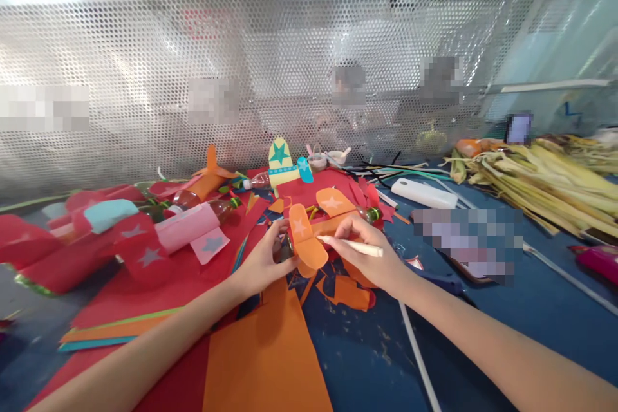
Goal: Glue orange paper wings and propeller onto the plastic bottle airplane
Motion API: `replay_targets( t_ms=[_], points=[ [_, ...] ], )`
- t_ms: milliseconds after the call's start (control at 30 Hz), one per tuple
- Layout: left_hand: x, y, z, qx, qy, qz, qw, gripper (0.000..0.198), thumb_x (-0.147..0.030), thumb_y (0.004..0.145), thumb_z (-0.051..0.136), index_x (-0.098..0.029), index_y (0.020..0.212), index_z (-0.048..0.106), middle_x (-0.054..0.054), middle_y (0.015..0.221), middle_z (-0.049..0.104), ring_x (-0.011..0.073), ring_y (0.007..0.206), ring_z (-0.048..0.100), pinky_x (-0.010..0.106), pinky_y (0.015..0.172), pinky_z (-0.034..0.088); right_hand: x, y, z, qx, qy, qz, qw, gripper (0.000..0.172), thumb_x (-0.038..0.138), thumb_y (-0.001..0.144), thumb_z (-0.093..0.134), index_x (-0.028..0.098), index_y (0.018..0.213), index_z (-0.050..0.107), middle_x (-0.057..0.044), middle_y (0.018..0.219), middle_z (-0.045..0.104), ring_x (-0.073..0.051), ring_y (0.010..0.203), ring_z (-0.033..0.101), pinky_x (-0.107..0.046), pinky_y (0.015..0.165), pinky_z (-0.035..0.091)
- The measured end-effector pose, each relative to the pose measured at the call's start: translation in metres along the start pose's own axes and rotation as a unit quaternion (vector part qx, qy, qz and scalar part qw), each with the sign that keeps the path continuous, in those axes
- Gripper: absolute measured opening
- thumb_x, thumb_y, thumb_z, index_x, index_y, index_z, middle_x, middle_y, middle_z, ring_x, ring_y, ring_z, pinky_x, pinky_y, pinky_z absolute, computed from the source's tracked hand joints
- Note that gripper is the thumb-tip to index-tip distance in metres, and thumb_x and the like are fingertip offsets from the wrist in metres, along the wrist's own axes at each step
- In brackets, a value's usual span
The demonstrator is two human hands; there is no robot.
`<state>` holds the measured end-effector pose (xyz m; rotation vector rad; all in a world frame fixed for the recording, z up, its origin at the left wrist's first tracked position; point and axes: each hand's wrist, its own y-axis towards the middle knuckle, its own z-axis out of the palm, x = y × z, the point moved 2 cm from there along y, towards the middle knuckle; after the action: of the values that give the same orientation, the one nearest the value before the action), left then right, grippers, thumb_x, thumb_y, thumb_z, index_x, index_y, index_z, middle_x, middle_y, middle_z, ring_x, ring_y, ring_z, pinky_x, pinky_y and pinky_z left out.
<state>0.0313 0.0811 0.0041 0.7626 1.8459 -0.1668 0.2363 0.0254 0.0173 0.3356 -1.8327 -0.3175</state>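
A plastic bottle wrapped in orange paper (pixel 333 224) is shaped like a toy plane, with pale stars on its orange paper pieces. My left hand (pixel 267 251) is closed round its near left end, where dark clear plastic shows between the fingers. In my right hand (pixel 369 251) is a slim white pen (pixel 361 246), its tip touching or almost touching the lower orange tail piece (pixel 310 253). The bottle's green-capped neck (pixel 371 214) points away to the right. Below lie orange paper scraps (pixel 350 291) and a large orange sheet (pixel 265 360).
Red and pink paper-covered bottle planes (pixel 145 244) crowd the left, beside stacked coloured paper (pixel 120 325). A yellow and teal plane (pixel 282 167) stands behind. To the right lie a white glue-gun-like object (pixel 423 194), a blurred phone (pixel 470 244) and dried husks (pixel 535 180). Perforated metal (pixel 290 64) closes the back.
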Motion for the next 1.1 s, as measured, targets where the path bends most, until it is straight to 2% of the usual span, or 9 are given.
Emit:
replay_targets(
  t_ms=[133, 333, 400, 667, 1000, 1100],
  points=[
    [0.002, 0.001, -0.001, -0.004, 0.002, -0.015, 1.000, 0.060, -0.044, 0.076, 0.068, -0.020, 0.122, 0.038, 0.004, 0.091, 0.059, 0.0230, 0.093, 0.062, 0.038, 0.090, 0.049, -0.001, 0.000, 0.000, -0.001, -0.011, 0.004, 1.000, 0.023, 0.037, 0.083, 0.063, 0.022, 0.073, 0.049, 0.002, 0.071, 0.056, -0.012, 0.064, 0.054, -0.024, 0.060, 0.043],
    [0.008, 0.001, -0.004, -0.036, 0.006, -0.049, 0.998, 0.067, -0.050, 0.072, 0.071, -0.023, 0.124, 0.040, 0.010, 0.120, 0.052, 0.0240, 0.102, 0.061, 0.039, 0.092, 0.050, -0.004, 0.002, -0.001, 0.004, 0.002, -0.002, 1.000, 0.024, 0.036, 0.081, 0.065, 0.021, 0.072, 0.049, 0.002, 0.069, 0.057, -0.011, 0.059, 0.052, -0.023, 0.054, 0.039],
    [0.006, 0.001, -0.004, -0.035, 0.003, -0.054, 0.998, 0.064, -0.050, 0.073, 0.070, -0.023, 0.123, 0.040, 0.010, 0.122, 0.052, 0.0247, 0.106, 0.059, 0.040, 0.094, 0.049, -0.004, 0.002, -0.003, -0.004, 0.006, 0.004, 1.000, 0.023, 0.034, 0.081, 0.064, 0.021, 0.071, 0.048, 0.003, 0.068, 0.057, -0.010, 0.059, 0.051, -0.023, 0.055, 0.039],
    [0.000, 0.003, -0.002, -0.028, -0.009, -0.045, 0.999, 0.063, -0.048, 0.074, 0.069, -0.023, 0.122, 0.038, 0.012, 0.133, 0.049, 0.0298, 0.122, 0.052, 0.042, 0.101, 0.046, -0.007, 0.005, -0.004, -0.013, 0.030, -0.042, 0.999, 0.024, 0.034, 0.081, 0.064, 0.021, 0.072, 0.046, 0.004, 0.067, 0.054, -0.009, 0.059, 0.047, -0.024, 0.055, 0.036],
    [-0.003, 0.002, -0.001, -0.025, 0.008, -0.054, 0.998, 0.054, -0.043, 0.077, 0.066, -0.023, 0.119, 0.038, 0.011, 0.130, 0.053, 0.0280, 0.118, 0.056, 0.040, 0.097, 0.050, -0.004, 0.005, -0.006, -0.008, 0.025, -0.058, 0.998, 0.024, 0.034, 0.082, 0.064, 0.021, 0.072, 0.047, 0.004, 0.068, 0.053, -0.009, 0.060, 0.045, -0.024, 0.055, 0.033],
    [-0.004, 0.003, 0.000, -0.024, 0.004, -0.049, 0.999, 0.053, -0.042, 0.077, 0.067, -0.023, 0.118, 0.039, 0.009, 0.123, 0.056, 0.0269, 0.115, 0.058, 0.037, 0.094, 0.051, -0.008, 0.006, -0.006, -0.009, 0.021, -0.057, 0.998, 0.025, 0.034, 0.083, 0.063, 0.021, 0.072, 0.045, 0.004, 0.068, 0.052, -0.009, 0.060, 0.046, -0.024, 0.056, 0.035]
  ],
)
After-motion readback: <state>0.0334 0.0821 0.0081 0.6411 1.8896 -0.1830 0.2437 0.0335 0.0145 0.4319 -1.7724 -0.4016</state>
